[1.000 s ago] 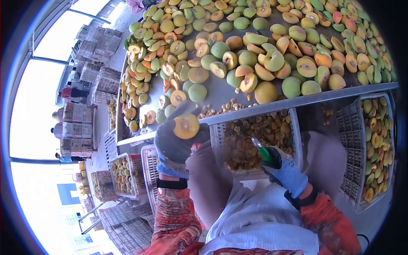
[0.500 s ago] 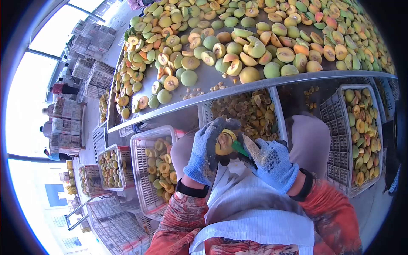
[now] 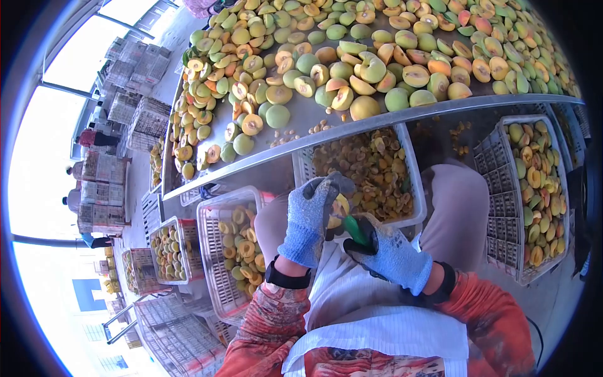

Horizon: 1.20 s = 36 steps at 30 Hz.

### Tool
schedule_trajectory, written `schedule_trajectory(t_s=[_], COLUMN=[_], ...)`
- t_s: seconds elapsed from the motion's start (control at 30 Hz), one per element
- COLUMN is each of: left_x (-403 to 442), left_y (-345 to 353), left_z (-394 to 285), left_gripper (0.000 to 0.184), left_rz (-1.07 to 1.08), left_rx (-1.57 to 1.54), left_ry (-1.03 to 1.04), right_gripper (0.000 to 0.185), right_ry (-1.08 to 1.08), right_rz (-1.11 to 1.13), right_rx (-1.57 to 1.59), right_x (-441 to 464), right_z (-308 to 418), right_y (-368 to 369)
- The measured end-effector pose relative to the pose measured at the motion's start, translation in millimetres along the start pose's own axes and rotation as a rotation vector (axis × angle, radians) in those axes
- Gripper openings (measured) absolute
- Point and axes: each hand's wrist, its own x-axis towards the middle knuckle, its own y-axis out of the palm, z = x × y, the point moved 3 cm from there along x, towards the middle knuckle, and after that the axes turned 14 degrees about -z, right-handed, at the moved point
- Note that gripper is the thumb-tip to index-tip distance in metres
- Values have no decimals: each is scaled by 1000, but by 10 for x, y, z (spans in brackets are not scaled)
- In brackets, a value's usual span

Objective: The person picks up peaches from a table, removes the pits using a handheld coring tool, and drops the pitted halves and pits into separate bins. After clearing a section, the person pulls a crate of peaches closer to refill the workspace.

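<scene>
In the middle of the head view, my left hand (image 3: 309, 217), in a blue and grey glove, is closed round a yellow halved fruit (image 3: 340, 210), which its fingers partly cover. My gloved right hand (image 3: 392, 251) grips a tool with a green handle (image 3: 357, 230). The tool's front end is at the fruit; its tip is hidden. Both hands are over my lap, just in front of a crate (image 3: 411, 182) of brownish fruit scraps. Beyond them is a metal table (image 3: 217, 135) piled with green and orange fruits, many cut in half.
The table's raised metal edge (image 3: 377, 120) crosses in front of me. A crate of halves (image 3: 207, 251) stands left of my knee and another crate (image 3: 502, 201) to the right. Further left are more fruit crates (image 3: 186, 242), stacked crates (image 3: 103, 188) and people in the distance.
A second ago my hands were apart, the left with the fruit near the table edge. They came together over my lap, and the fruit has since turned and is more covered by my fingers.
</scene>
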Motion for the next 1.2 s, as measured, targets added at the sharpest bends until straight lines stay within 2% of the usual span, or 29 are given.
schedule_trajectory(t_s=[0.03,0.1,0.13,0.17,0.23,0.27,0.3,0.37,0.4,0.47,0.5,0.57,0.67,0.7,0.77,0.8,0.83,0.9,0.93,1.0,1.07,1.1,1.13,1.17,1.2], left_x=[19,-27,-122,-134,-125,-133,-168,-222,-72,-47,-43,-92,-97,-69,-6,15,31,-1,-26,-59,-58,-73,-83,-93,-82], left_y=[39,144,195,241,233,199,172,129,37,-17,-10,25,105,145,196,224,245,288,304,303,253,252,231,206,191], left_z=[-52,-271,-325,-239,-115,-25,-87,-174,90,81,84,-93,-217,-229,-139,-93,-71,-86,-88,-36,37,53,28,3,34], left_gripper=[25,32,34,34,32,29,29,26,25,27,29,29,28,29,30,30,31,30,30,29,28,28,29,31,31], left_rz=[10,24,11,16,-220,-222,-225,-80,-57,-18,19,12,-15,-34,-31,-58,-86,-3,-71,-135,-256,-259,-296,-332,-332], left_rx=[0,-234,-370,-370,-355,-478,-478,-444,-176,-224,-275,-314,-337,-324,-369,-492,-614,-667,-636,-601,-354,-355,-317,-274,-270], left_ry=[3,54,-46,-41,126,-53,-62,-137,-27,-62,-98,-101,-101,-93,-58,-124,-189,-262,-247,-234,33,30,139,248,249], right_gripper=[42,35,36,36,38,42,42,46,46,47,47,47,51,51,58,58,58,57,55,54,54,53,53,53,56], right_ry=[3,742,854,849,572,388,395,77,79,-28,-24,602,716,716,-166,-204,-203,-154,-71,-40,-10,54,113,111,116], right_rz=[-9,190,213,207,187,157,162,56,57,58,54,494,573,570,-93,-156,-160,9,116,128,139,107,74,77,112], right_rx=[-4,504,646,646,376,237,235,-53,-50,-6,-6,360,508,505,-244,-414,-418,-727,-701,-574,-455,-323,-189,-185,-55], right_x=[70,179,221,228,208,179,124,60,49,60,122,232,314,288,323,317,273,164,176,134,130,137,155,169,185], right_z=[63,141,167,157,118,123,82,59,18,-12,66,190,14,-93,-164,-42,-27,-43,-20,27,70,101,115,77,17], right_y=[-55,-147,-191,-164,-64,-40,-6,6,15,7,-73,-173,-175,-111,-138,-205,-185,-81,-91,-82,-99,-108,-113,-97,-67])
